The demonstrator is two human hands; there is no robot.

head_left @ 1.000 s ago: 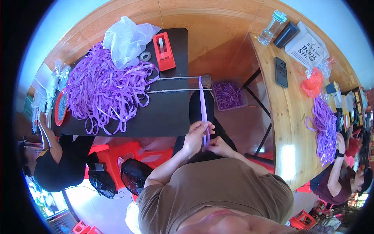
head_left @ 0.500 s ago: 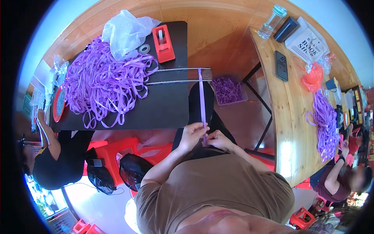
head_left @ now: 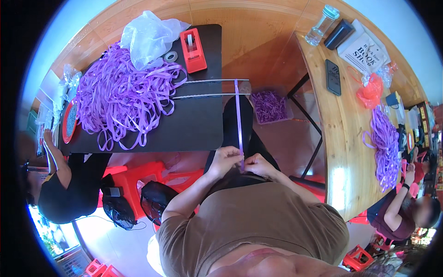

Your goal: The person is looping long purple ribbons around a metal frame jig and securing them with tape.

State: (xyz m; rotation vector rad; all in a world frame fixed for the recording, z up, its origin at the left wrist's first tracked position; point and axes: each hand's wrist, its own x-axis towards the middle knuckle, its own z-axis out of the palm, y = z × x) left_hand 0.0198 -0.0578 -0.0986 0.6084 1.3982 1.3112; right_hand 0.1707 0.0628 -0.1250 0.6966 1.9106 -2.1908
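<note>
A narrow purple ribbon (head_left: 239, 121) runs taut from a pair of thin metal rods (head_left: 212, 95) down to my lap. The rods stick out past the right edge of the dark table. My left hand (head_left: 226, 160) pinches the ribbon near its lower end. Close beside it, my right hand (head_left: 259, 165) is closed at the ribbon's end; its fingertips are partly hidden. On the dark table lies a large heap of purple ribbon (head_left: 124, 97), covering the rods' other ends.
A red tape dispenser (head_left: 194, 51), a tape roll (head_left: 170, 57) and a clear plastic bag (head_left: 150, 39) lie on the dark table (head_left: 198, 129). Below, a bin (head_left: 272, 107) holds purple pieces. The wooden table (head_left: 341, 138) carries a phone (head_left: 333, 77), bottle and ribbon bundle. People sit on both sides.
My left hand has slid slightly down the ribbon, toward my right hand. The right hand stays nearly in place, and the ribbon remains stretched to the rods.
</note>
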